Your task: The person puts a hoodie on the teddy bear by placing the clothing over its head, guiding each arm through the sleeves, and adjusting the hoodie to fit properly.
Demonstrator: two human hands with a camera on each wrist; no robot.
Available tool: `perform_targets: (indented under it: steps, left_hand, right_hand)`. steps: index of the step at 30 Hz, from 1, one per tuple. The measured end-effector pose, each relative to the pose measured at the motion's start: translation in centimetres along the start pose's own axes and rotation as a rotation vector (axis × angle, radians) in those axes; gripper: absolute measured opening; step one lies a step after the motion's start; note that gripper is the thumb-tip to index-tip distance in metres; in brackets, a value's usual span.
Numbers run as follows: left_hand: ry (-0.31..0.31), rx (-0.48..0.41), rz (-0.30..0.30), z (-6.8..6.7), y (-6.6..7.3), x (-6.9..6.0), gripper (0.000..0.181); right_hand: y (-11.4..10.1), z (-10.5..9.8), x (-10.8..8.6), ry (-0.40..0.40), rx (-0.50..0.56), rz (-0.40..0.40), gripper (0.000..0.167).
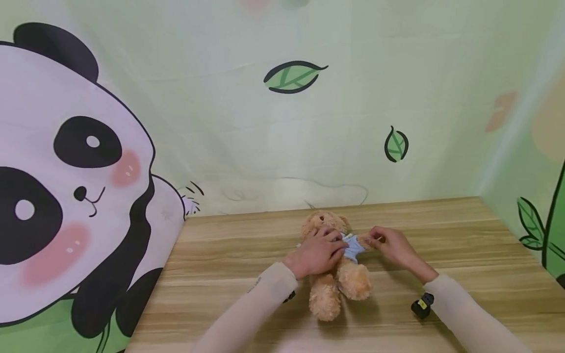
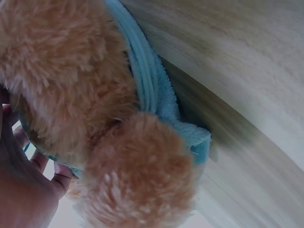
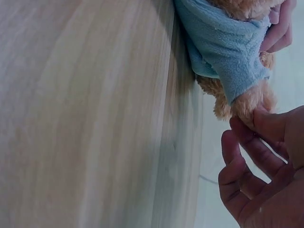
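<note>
A tan teddy bear [image 1: 325, 294] in a light blue fleece top [image 1: 353, 247] lies on its back on the wooden table, head toward the wall. Across its chest lies my left hand [image 1: 319, 252], fingers bent over the body and holding it. The left wrist view shows that hand [image 2: 28, 175] beside the bear's fur [image 2: 66, 61], fingertips partly hidden. My right hand [image 1: 393, 245] pinches the end of the bear's arm on the right between thumb and fingers. In the right wrist view, the furry paw [image 3: 251, 102] pokes from the blue sleeve [image 3: 237, 71].
The wood-grain table [image 1: 220, 274] reaches back to a pale green wall cloth [image 1: 212, 122] printed with a panda and leaves. A small black device [image 1: 422, 306] sits at my right wrist.
</note>
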State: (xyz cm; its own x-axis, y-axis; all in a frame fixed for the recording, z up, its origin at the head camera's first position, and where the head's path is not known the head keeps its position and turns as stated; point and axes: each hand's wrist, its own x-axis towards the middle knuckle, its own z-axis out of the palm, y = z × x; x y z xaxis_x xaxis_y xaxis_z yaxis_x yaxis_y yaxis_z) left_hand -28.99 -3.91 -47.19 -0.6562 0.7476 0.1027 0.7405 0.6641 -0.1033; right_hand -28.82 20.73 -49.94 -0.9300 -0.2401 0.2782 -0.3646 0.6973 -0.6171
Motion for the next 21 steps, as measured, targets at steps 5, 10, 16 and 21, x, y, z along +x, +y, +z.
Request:
perform_targets:
  steps: [5, 10, 16, 21]
  left_hand:
    - [0.008, 0.001, -0.006, -0.2, 0.0, 0.0, 0.037]
    - [0.029, -0.026, -0.008, -0.2, 0.0, 0.0, 0.039]
    - [0.162, -0.239, -0.030, -0.7, -0.7, -1.1, 0.037]
    - [0.159, -0.302, -0.167, -2.0, -1.7, -3.5, 0.036]
  right_hand:
    - [-0.2, -0.1, 0.2, 0.013, 0.010, 0.016, 0.005]
    - [-1.1, -0.2, 0.3, 0.049, 0.006, -0.066, 0.026]
    - [-2.4, 0.4, 0.5, 0.139, -0.146, -0.302, 0.020]
    - [-3.6, 1.0, -0.4, 0.120, -0.271, -0.395, 0.021]
